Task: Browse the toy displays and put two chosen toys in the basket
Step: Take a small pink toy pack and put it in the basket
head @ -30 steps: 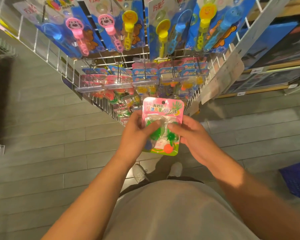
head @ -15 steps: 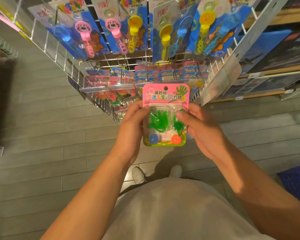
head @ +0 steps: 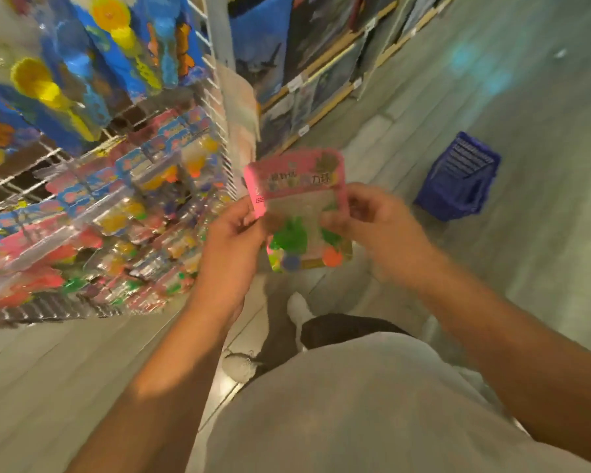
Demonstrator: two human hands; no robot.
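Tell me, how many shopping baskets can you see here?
1: a blue plastic slatted basket stands on the grey floor, to the right of the person's right hand. Others may be out of view.

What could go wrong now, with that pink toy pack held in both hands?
The toy pack is only pinched at its edges by the left hand and right hand, so it might slip. The basket sits on the floor, off to the right, so a toss could miss it.
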